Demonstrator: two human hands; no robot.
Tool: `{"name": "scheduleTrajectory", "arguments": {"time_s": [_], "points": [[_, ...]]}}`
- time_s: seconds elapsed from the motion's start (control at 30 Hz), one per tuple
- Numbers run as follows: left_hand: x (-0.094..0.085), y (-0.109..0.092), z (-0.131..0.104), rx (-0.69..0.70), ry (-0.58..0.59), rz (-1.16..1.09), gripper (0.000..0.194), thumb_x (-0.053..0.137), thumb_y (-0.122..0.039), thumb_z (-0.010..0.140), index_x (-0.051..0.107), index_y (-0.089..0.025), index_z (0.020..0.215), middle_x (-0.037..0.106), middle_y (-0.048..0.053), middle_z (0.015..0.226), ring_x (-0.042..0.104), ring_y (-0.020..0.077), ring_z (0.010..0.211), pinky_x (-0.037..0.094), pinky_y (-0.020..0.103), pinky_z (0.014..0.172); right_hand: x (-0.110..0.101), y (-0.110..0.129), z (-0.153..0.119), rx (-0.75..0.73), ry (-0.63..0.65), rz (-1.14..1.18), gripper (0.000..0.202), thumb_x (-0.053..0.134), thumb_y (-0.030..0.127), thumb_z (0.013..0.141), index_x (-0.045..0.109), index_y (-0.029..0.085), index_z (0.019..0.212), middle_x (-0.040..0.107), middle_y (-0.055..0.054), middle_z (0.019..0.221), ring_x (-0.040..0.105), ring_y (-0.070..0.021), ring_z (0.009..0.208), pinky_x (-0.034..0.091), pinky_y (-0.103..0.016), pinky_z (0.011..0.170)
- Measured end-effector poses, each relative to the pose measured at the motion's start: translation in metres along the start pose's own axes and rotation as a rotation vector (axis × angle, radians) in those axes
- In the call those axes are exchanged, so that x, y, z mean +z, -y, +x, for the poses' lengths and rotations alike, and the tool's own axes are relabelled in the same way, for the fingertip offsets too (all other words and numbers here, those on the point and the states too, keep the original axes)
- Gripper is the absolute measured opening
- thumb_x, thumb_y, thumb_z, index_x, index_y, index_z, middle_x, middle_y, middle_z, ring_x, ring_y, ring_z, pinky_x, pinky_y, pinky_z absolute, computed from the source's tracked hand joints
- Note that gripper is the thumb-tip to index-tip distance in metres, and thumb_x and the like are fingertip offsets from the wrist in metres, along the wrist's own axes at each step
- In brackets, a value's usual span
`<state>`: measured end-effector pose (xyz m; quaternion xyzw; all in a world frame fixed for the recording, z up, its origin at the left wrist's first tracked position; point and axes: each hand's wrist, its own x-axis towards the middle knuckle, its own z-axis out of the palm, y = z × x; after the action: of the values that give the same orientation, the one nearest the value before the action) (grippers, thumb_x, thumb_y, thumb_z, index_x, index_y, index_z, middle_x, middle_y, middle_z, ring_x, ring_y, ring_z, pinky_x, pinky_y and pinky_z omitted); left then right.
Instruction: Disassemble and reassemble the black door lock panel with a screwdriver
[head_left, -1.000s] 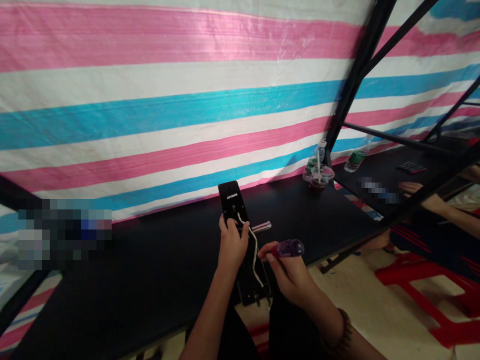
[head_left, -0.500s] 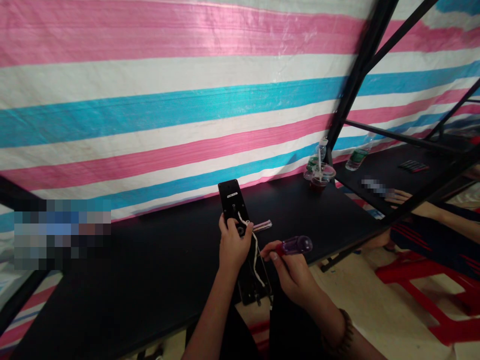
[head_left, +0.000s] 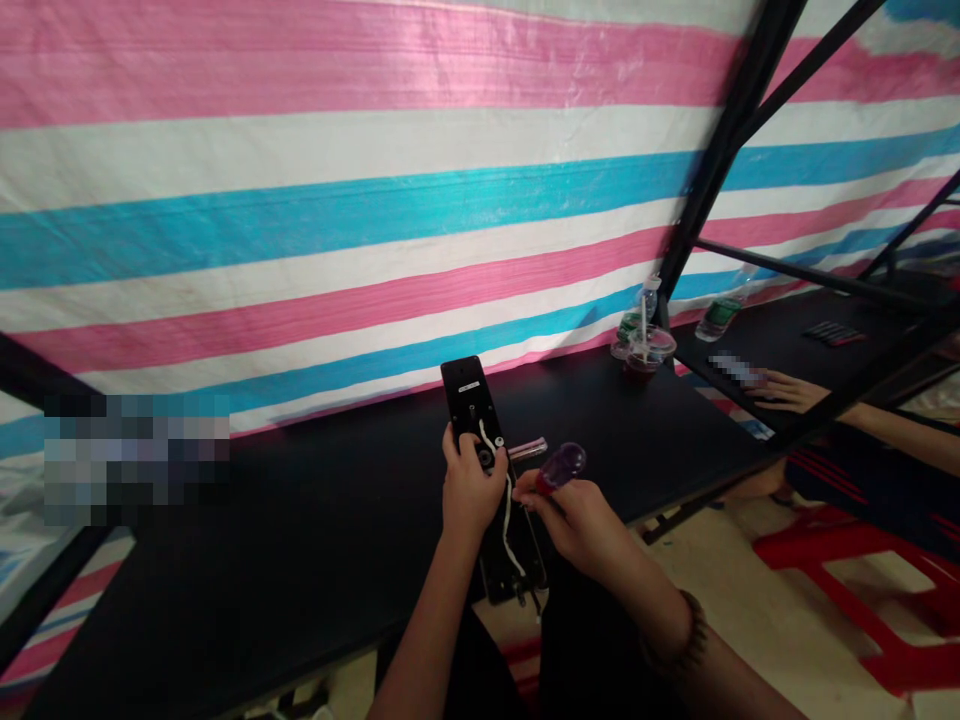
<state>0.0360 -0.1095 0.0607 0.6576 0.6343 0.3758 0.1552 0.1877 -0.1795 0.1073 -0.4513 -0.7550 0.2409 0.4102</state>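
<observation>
A long black panel with a small white label leans over the table's front edge, its lower end toward my lap. My left hand grips the panel around its middle, fingers closed over its face. Along the panel runs a white cable. My right hand is closed on a screwdriver with a purple and red handle, tilted upward. The screwdriver's tip is hidden or too small to make out, close to the panel's right edge. Behind the panel lies a slim, shiny pinkish packet on the table.
The black table runs along a striped tarp. A lidded cup with a straw and a bottle stand at its back right. Beyond a black metal frame, another person's hand rests on a second table. A red stool stands right.
The screwdriver handle has swung from nearly level to tilted upward, and my right hand has turned with it. My left hand still holds the panel. The other person's hand has shifted slightly left.
</observation>
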Motion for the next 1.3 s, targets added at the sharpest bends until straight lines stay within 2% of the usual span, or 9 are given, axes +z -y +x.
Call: {"name": "scheduleTrajectory", "arguments": {"time_s": [0.13, 0.2, 0.33, 0.5, 0.57, 0.7, 1.03, 1.3], "points": [[-0.003, -0.004, 0.0, -0.022, 0.022, 0.037, 0.022, 0.057, -0.04, 0.091, 0.051, -0.022, 0.103, 0.036, 0.018, 0.154, 0.071, 0.0302, 0.103, 0.057, 0.043, 0.082, -0.001, 0.004, 0.001, -0.029, 0.051, -0.013, 0.022, 0.049, 0.014, 0.098, 0.069, 0.021, 0.106, 0.073, -0.008, 0.1, 0.072, -0.0203, 0.092, 0.057, -0.03, 0.084], [-0.004, -0.006, -0.001, -0.034, 0.025, 0.056, 0.023, 0.057, -0.041, 0.092, 0.051, -0.023, 0.103, 0.035, 0.019, 0.154, 0.072, 0.0292, 0.099, 0.057, 0.043, 0.079, -0.001, 0.006, 0.0, -0.068, 0.021, -0.005, 0.019, 0.052, 0.014, 0.097, 0.069, 0.021, 0.104, 0.071, -0.008, 0.102, 0.07, -0.0197, 0.092, 0.057, -0.029, 0.083], [-0.005, -0.006, -0.001, -0.032, 0.031, 0.08, 0.024, 0.055, -0.043, 0.093, 0.051, -0.023, 0.105, 0.034, 0.018, 0.155, 0.072, 0.0289, 0.098, 0.057, 0.042, 0.079, 0.001, 0.006, -0.004, -0.061, -0.09, 0.031, 0.009, 0.06, 0.018, 0.095, 0.068, 0.022, 0.094, 0.07, -0.005, 0.091, 0.068, -0.0185, 0.082, 0.056, -0.027, 0.075], [-0.003, -0.005, -0.001, -0.023, 0.031, 0.104, 0.025, 0.055, -0.043, 0.093, 0.052, -0.022, 0.107, 0.036, 0.019, 0.155, 0.071, 0.0306, 0.101, 0.057, 0.042, 0.078, 0.001, 0.007, -0.007, -0.061, -0.092, 0.057, 0.019, 0.048, 0.014, 0.098, 0.065, 0.021, 0.101, 0.07, -0.007, 0.094, 0.069, -0.02, 0.089, 0.056, -0.029, 0.08], [-0.002, -0.004, -0.001, -0.019, 0.016, 0.107, 0.026, 0.055, -0.044, 0.093, 0.052, -0.023, 0.107, 0.036, 0.019, 0.155, 0.071, 0.0307, 0.102, 0.057, 0.042, 0.078, 0.002, 0.007, -0.008, -0.07, -0.12, 0.046, 0.016, 0.051, 0.016, 0.097, 0.066, 0.021, 0.102, 0.071, -0.007, 0.095, 0.069, -0.0206, 0.09, 0.056, -0.03, 0.08], [0.0, -0.002, -0.001, -0.019, 0.007, 0.116, 0.026, 0.055, -0.045, 0.093, 0.052, -0.023, 0.107, 0.036, 0.018, 0.155, 0.071, 0.0307, 0.102, 0.057, 0.042, 0.077, 0.008, 0.001, -0.011, -0.058, -0.185, 0.019, 0.012, 0.059, 0.022, 0.096, 0.07, 0.022, 0.091, 0.072, -0.007, 0.092, 0.069, -0.0205, 0.085, 0.057, -0.028, 0.076], [-0.001, -0.002, -0.002, -0.016, 0.03, 0.166, 0.032, 0.043, -0.052, 0.098, 0.054, -0.023, 0.109, 0.036, 0.016, 0.156, 0.071, 0.0293, 0.102, 0.058, 0.041, 0.075, 0.007, -0.004, -0.013, -0.064, -0.231, 0.068, 0.016, 0.056, 0.017, 0.096, 0.072, 0.021, 0.097, 0.073, -0.006, 0.092, 0.07, -0.0184, 0.088, 0.056, -0.027, 0.08], [-0.001, 0.001, -0.001, -0.009, 0.026, 0.163, 0.031, 0.038, -0.048, 0.101, 0.054, -0.023, 0.11, 0.036, 0.016, 0.157, 0.071, 0.0287, 0.104, 0.057, 0.039, 0.076, 0.009, -0.005, -0.017, -0.075, -0.238, 0.042, 0.015, 0.057, 0.017, 0.095, 0.072, 0.019, 0.096, 0.073, -0.006, 0.09, 0.071, -0.0176, 0.085, 0.055, -0.025, 0.078]]}}
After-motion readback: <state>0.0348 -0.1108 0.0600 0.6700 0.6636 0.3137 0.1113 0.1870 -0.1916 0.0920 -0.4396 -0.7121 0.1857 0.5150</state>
